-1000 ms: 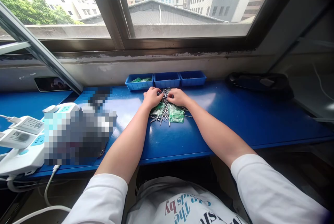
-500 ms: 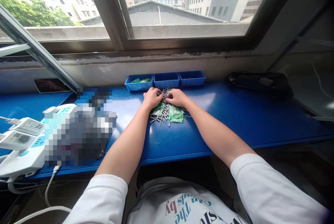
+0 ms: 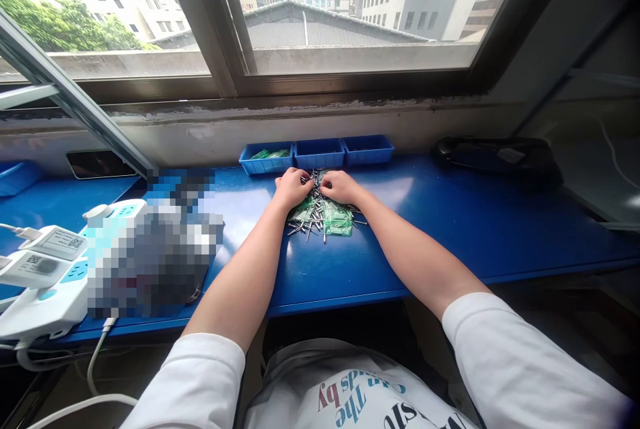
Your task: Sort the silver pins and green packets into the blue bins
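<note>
A pile of small metal rods (image 3: 314, 221) lies on the blue table, mixed with green-printed clear packets (image 3: 338, 221). My left hand (image 3: 294, 188) is at the pile's upper left, its fingers curled and pressed together over the rods. On the pile's upper right, my right hand (image 3: 339, 187) is closed with thumb and fingertips together. What either hand pinches is too small to make out. Just behind the hands stand three joined blue bins: the left bin (image 3: 266, 166) holds green packets, while the middle bin (image 3: 319, 160) and right bin (image 3: 369, 157) hold small dark pieces.
A white power strip (image 3: 70, 299) with plugged-in chargers and a blurred bundle are at the left. Behind them lie a phone (image 3: 100, 164) and, at the far left, a blue tray (image 3: 19, 178). A black case (image 3: 500, 157) rests at the back right, below the window.
A blue tray has come into view at the far left edge. Both hands stay almost where they were over the pile.
</note>
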